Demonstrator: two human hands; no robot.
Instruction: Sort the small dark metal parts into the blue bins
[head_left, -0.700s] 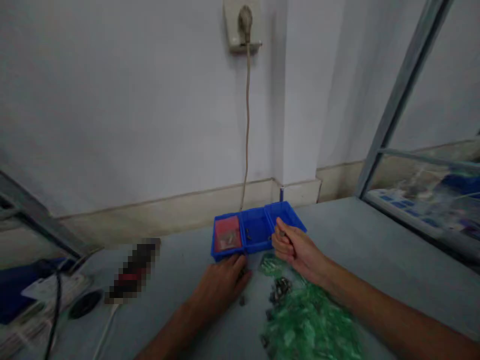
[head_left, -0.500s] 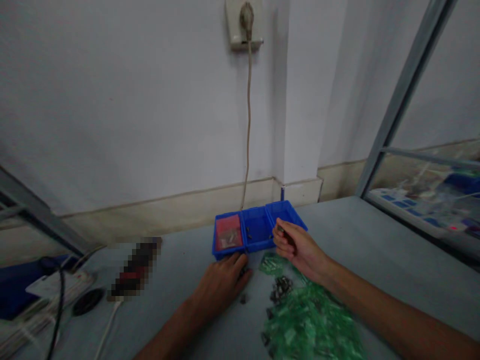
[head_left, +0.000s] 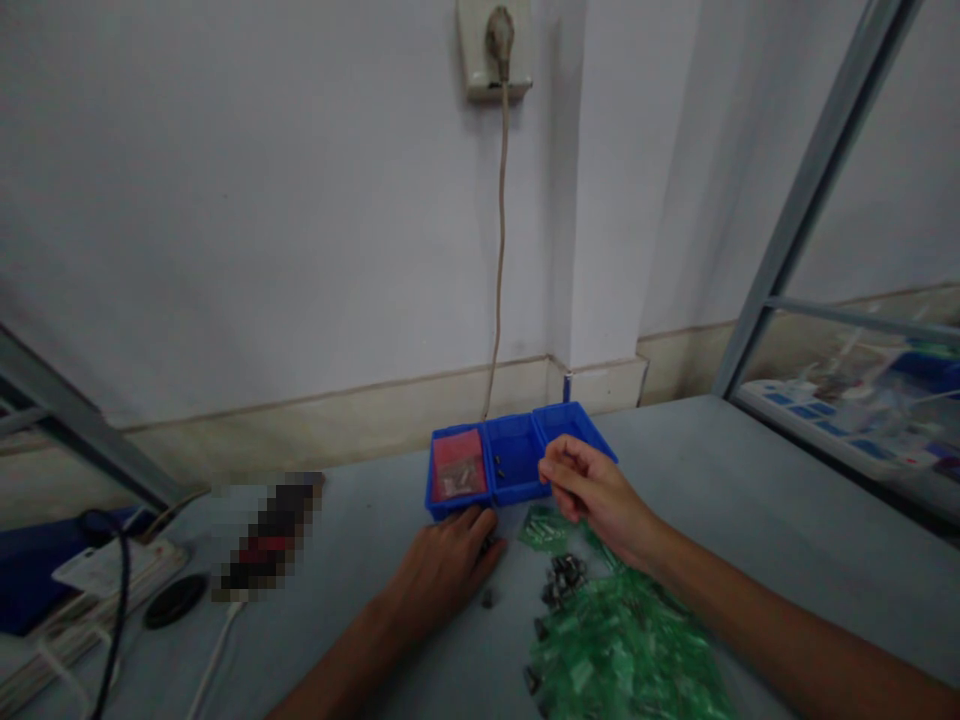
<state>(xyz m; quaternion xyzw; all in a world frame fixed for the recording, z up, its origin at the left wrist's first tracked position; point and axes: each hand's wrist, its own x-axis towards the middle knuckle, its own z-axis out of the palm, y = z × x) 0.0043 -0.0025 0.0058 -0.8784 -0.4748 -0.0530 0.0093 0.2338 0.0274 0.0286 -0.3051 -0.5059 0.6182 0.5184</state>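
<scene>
My left hand (head_left: 450,555) lies on the table against the front of the blue bins, its fingers curled down. A dark bit shows under the fingertips, too small to name. Over the front edge of the right-hand blue bin (head_left: 592,430), my right hand (head_left: 592,490) is raised with curled fingers; what they hold, if anything, is hidden. Two small dark metal pieces (head_left: 499,467) lie in the middle bin (head_left: 521,455). The left bin (head_left: 430,490) holds a pink bag (head_left: 459,455) with small parts inside. Below my right hand is a pile of dark metal parts (head_left: 564,580).
Many small green plastic bags (head_left: 630,650) are heaped at the front right, and another green bag (head_left: 545,528) lies near the bins. A single dark part (head_left: 487,599) sits by my left hand. Cables and a black disc (head_left: 176,601) are at left.
My right hand has turned at the wrist, and the small dark piece seen between its fingertips no longer shows. Another dark piece is now visible in the middle bin. My left hand stays put.
</scene>
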